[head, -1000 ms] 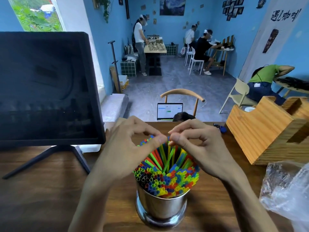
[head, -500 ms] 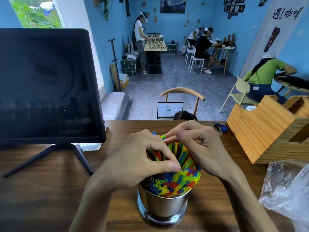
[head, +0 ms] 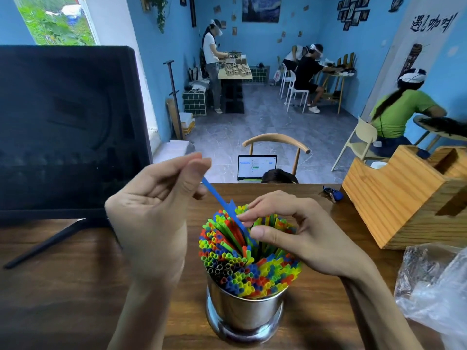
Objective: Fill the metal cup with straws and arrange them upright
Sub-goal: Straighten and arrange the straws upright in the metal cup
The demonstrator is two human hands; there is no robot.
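Head view: beyond the left hand (head: 154, 210) stands a dark monitor (head: 68, 127) on its stand; off past the right hand (head: 300, 236) sits a wooden box (head: 404, 198), with crinkled clear plastic (head: 439, 294) nearer the person. Small keys (head: 333, 194) lie on the table (head: 63, 286) by the box. Between the wrists stands the steel cup (head: 245, 314), upright, packed with coloured straws (head: 242, 258) that fan out at their tops. The left hand pinches the upper end of a blue straw (head: 222, 203) between thumb and forefinger — its length slants down and rightward into the bundle's middle. The right hand, fingers curled, pinches that straw lower down and hides the far straws.
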